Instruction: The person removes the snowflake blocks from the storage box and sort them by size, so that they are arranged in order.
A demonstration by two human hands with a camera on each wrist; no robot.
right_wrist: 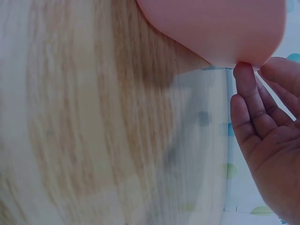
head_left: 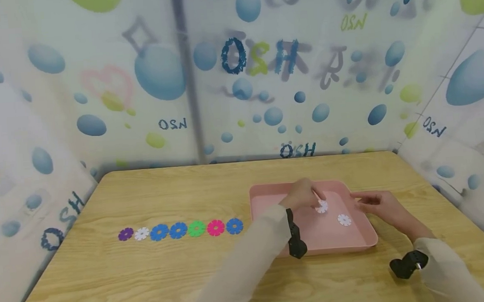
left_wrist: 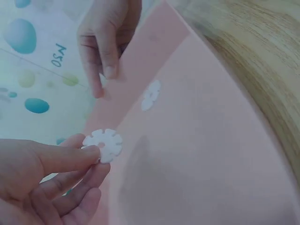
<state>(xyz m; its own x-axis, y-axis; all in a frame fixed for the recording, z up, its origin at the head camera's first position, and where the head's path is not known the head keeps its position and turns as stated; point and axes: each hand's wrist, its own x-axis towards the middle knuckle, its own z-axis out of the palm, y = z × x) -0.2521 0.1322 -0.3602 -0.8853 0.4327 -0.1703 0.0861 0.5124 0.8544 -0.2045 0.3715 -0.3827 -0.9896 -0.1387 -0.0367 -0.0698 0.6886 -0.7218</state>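
Between thumb and fingers, my left hand (head_left: pixel 304 194) pinches a white notched plastic disc (left_wrist: pixel 104 144) above the pink tray (head_left: pixel 314 239). A second white disc (head_left: pixel 344 220) lies on the tray's floor, toward its right side. At the tray's right rim, my right hand (head_left: pixel 380 207) holds the edge with thumb and fingertips; the right wrist view shows the fingers (right_wrist: pixel 248 86) under the pink wall. Left of the tray, a row of notched discs lies flat on the table: purple (head_left: pixel 126 234), white (head_left: pixel 141 234), several blue (head_left: pixel 234 226), green (head_left: pixel 196 228) and pink (head_left: pixel 215 227).
The light wooden table (head_left: pixel 150 286) meets a patterned curtain (head_left: pixel 239 109) at its back edge, and similar walls stand at both sides. A black wrist camera (head_left: pixel 296 242) sits on the left sleeve, another black camera (head_left: pixel 409 264) on the right.
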